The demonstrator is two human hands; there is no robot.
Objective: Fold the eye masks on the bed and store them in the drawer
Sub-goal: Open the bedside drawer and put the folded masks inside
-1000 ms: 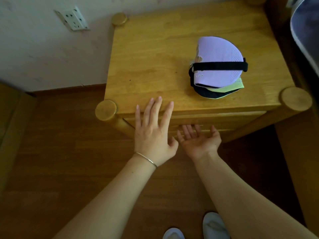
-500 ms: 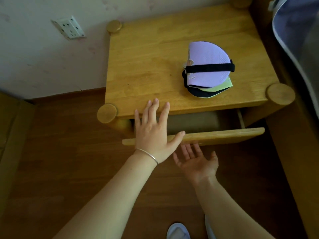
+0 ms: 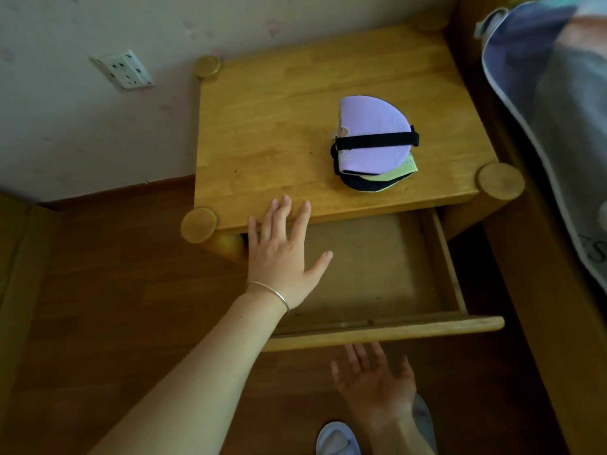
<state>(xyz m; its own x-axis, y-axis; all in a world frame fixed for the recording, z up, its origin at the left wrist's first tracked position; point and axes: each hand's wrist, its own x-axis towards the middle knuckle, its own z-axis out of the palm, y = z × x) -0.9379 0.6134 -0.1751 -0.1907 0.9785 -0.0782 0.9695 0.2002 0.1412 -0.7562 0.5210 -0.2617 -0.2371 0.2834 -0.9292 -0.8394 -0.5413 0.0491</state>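
A stack of folded eye masks lies on the wooden nightstand, purple one on top with a black strap across it, a green and a black one beneath. The drawer under the top stands pulled far out, its brown bottom bare. My left hand is open, fingers spread, fingertips resting at the nightstand's front edge, palm over the drawer's left part. My right hand is open, palm up, just below the drawer front, fingertips near its underside.
A bed with a grey and blue cover runs along the right side, its wooden frame close to the drawer. A wall socket sits on the left wall. Wooden floor lies below, with my slippers at the bottom edge.
The drawer went from shut to pulled far out toward me. My right hand moved back with the drawer front. My left hand stayed at the nightstand's front edge.
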